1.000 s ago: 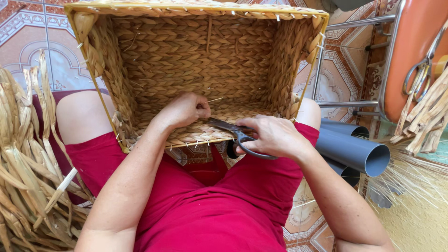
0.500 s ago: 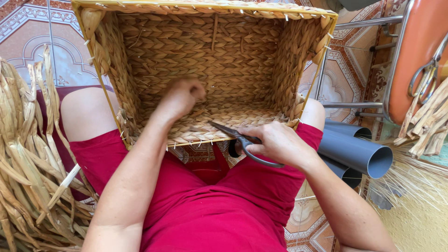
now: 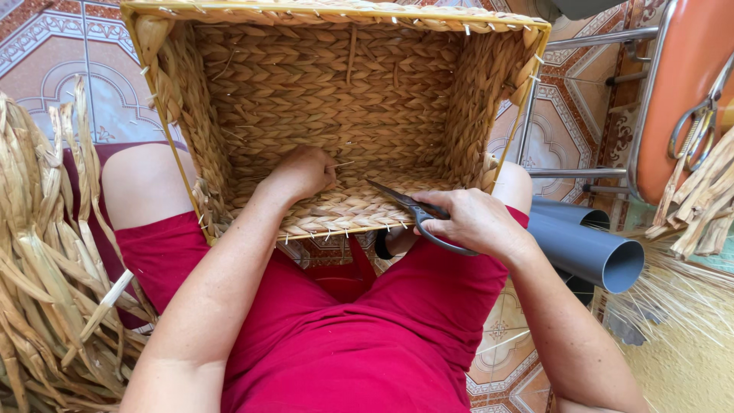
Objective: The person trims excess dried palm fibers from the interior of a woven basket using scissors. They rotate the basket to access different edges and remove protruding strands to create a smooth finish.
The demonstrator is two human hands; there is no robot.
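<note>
While the woven basket lies tipped on the person's lap with its mouth toward the camera, the left hand sits inside it at about 9 o'clock from the scissors, fingers curled narrow and pinching a thin loose fibre end against the lower wall. The right hand grips the scissors by the loops, fingers closed through them; blades point toward 10 o'clock, tips near the pinched strand but apart from it. Blade gap is too small to read.

Judgement: trimming stray ends off the weave. To do it well, keep the strand taut with the left hand, bring the blades flush to the braid, cut only the loose tail, and keep the left fingertips out of the blade line.

Dried straw bundle at 9 o'clock; grey pipes at 3 o'clock.
</note>
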